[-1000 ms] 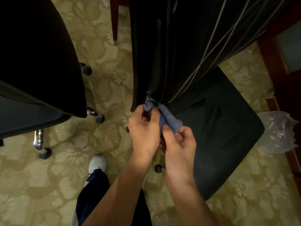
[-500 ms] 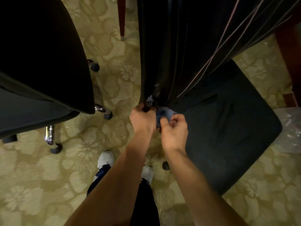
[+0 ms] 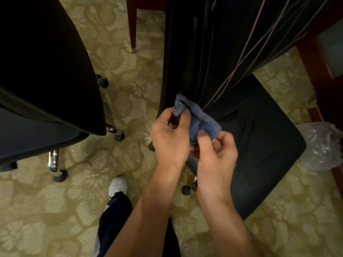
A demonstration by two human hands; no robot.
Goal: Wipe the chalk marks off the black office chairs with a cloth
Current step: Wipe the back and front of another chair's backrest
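Both hands — left hand (image 3: 169, 135), right hand (image 3: 216, 151) — now pinch more of the crumpled blue cloth (image 3: 196, 117) out at 12 o'clock against the black ribbed chair back (image 3: 213, 52) — regripping before wiping

cloth (image 3: 196, 117) against right chair (image 3: 259, 145), second chair (image 3: 46, 89) left

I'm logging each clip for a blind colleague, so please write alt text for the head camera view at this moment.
Both hands, left hand and right hand, hold a bunched blue-grey cloth against the lower back of a black office chair with thin pale lines, above its dark seat. A second black chair stands to the left on floral beige carpet.
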